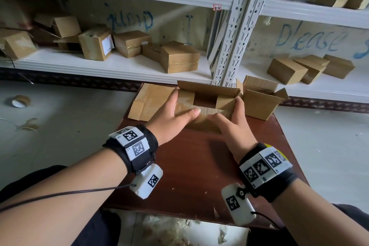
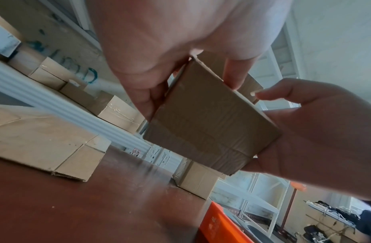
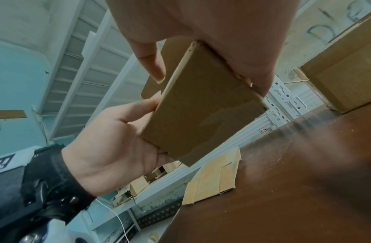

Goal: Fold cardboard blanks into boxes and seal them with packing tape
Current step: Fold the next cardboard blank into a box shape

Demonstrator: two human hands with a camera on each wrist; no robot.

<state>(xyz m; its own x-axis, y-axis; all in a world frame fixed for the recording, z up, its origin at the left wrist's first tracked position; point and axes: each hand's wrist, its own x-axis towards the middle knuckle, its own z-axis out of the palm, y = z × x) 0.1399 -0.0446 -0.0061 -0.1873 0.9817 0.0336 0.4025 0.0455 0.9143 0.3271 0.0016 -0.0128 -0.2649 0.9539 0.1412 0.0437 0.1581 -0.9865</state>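
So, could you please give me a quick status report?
Both hands grip the box, held above the table. Top flaps open. Blanks alongside, nothing blocking.

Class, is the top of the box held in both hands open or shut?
Open: the box has its far flap standing up and a dark gap between the side flaps.
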